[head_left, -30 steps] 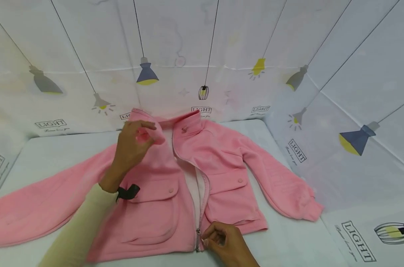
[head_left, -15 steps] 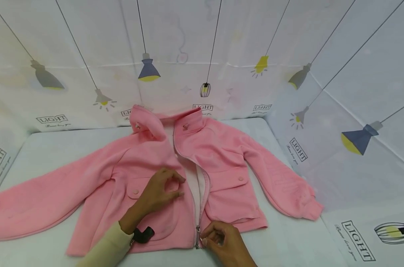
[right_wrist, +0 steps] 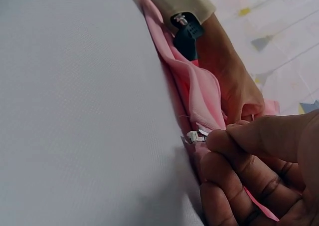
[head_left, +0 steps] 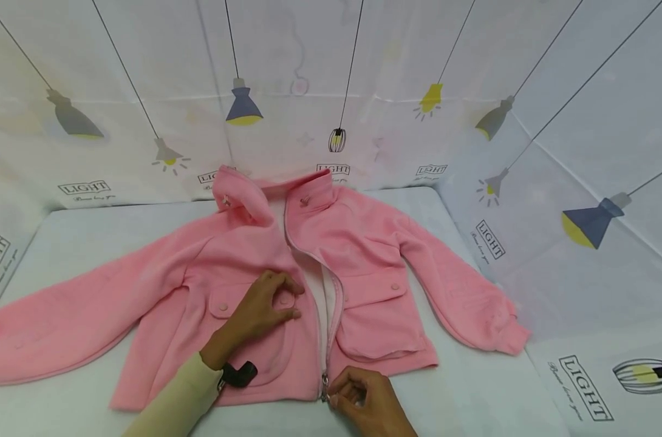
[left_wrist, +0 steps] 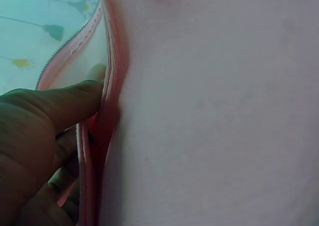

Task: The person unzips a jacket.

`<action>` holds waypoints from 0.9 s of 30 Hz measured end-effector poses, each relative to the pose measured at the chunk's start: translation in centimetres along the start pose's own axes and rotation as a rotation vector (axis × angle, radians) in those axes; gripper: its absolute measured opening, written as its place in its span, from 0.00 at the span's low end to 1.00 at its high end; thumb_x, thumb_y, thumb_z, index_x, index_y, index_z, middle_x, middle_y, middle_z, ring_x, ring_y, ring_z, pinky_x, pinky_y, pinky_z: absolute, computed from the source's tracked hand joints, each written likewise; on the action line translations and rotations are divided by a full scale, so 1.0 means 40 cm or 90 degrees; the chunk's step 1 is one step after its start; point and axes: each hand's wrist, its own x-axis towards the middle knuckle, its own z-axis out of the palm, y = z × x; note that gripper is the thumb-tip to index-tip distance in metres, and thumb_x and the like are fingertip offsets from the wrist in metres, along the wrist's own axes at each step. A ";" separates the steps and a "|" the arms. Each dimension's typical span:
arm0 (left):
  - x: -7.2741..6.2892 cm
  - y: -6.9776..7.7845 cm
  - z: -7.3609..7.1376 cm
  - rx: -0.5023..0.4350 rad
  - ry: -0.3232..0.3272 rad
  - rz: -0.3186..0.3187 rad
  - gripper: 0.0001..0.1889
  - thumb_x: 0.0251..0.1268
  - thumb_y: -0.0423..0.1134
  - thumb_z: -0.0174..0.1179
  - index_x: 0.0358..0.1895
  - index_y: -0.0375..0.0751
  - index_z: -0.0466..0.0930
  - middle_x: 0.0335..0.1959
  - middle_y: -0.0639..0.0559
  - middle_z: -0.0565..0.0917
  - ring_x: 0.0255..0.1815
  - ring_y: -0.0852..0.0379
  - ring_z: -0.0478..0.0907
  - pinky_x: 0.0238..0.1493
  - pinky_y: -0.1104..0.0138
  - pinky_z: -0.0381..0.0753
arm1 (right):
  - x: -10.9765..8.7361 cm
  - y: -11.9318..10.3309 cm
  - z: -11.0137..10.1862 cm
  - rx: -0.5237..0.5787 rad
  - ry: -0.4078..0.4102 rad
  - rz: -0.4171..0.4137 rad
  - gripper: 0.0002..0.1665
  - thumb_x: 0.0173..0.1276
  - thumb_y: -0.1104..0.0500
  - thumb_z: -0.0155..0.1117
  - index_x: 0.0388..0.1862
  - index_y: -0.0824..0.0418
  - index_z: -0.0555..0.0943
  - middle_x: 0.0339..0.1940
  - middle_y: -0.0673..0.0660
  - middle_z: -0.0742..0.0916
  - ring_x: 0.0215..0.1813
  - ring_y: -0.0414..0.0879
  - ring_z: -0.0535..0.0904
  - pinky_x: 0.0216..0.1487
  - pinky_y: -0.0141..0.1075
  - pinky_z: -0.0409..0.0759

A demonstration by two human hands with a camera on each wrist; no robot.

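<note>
A pink zip-front jacket [head_left: 243, 249] lies spread front up, its collar raised and its front parted over a pale lining. My left hand [head_left: 262, 306] lies over the pocket on the left, thumb and fingers curled at the front edge. In the left wrist view, a fold of the jacket [left_wrist: 117, 51] runs between the thumb and the fingers behind. My right hand [head_left: 366, 397] is at the hem and pinches the small metal zipper pull [head_left: 325, 397]. In the right wrist view, the zipper slider [right_wrist: 196, 136] shows beside the right fingertips.
The jacket lies on a white-covered table [head_left: 112, 233]. A lamp-printed sheet [head_left: 287, 133] hangs behind and to the right. One sleeve [head_left: 63, 328] stretches left, the other sleeve [head_left: 457, 291] right. A black device [head_left: 240, 374] is strapped to the left wrist.
My left hand has come down from the collar to the front edge by the pocket and stays there over the last half second. My right hand keeps its place at the hem.
</note>
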 end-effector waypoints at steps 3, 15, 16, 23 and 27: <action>0.003 0.000 -0.002 0.001 -0.002 -0.005 0.20 0.52 0.43 0.83 0.48 0.49 0.86 0.47 0.59 0.86 0.54 0.56 0.76 0.60 0.57 0.74 | -0.007 -0.001 -0.002 0.007 -0.009 -0.001 0.05 0.66 0.63 0.76 0.37 0.54 0.88 0.30 0.50 0.90 0.31 0.33 0.82 0.33 0.29 0.80; 0.004 0.003 -0.004 -0.004 -0.009 -0.011 0.21 0.51 0.42 0.83 0.48 0.48 0.86 0.47 0.58 0.86 0.54 0.55 0.76 0.60 0.56 0.73 | -0.027 0.007 -0.002 0.012 -0.058 -0.036 0.02 0.67 0.61 0.75 0.38 0.55 0.89 0.28 0.52 0.91 0.31 0.29 0.81 0.32 0.30 0.83; 0.004 0.003 -0.004 -0.005 -0.009 -0.011 0.21 0.51 0.42 0.83 0.47 0.48 0.86 0.47 0.58 0.86 0.54 0.55 0.75 0.60 0.57 0.73 | -0.029 0.005 -0.002 0.011 -0.060 -0.034 0.02 0.67 0.61 0.75 0.37 0.55 0.89 0.28 0.51 0.91 0.30 0.29 0.81 0.31 0.30 0.82; 0.003 0.003 -0.001 -0.006 -0.012 -0.015 0.20 0.51 0.41 0.83 0.47 0.49 0.85 0.47 0.58 0.85 0.54 0.55 0.75 0.60 0.57 0.73 | -0.036 0.002 0.003 -0.001 -0.072 -0.033 0.05 0.66 0.65 0.73 0.35 0.55 0.89 0.28 0.48 0.90 0.30 0.28 0.80 0.30 0.29 0.81; 0.002 0.005 -0.001 -0.001 -0.007 -0.012 0.20 0.51 0.40 0.83 0.46 0.49 0.85 0.46 0.58 0.85 0.53 0.55 0.75 0.59 0.57 0.73 | -0.035 0.003 0.008 -0.003 -0.078 -0.037 0.06 0.66 0.66 0.72 0.35 0.54 0.90 0.27 0.45 0.89 0.29 0.28 0.80 0.30 0.30 0.82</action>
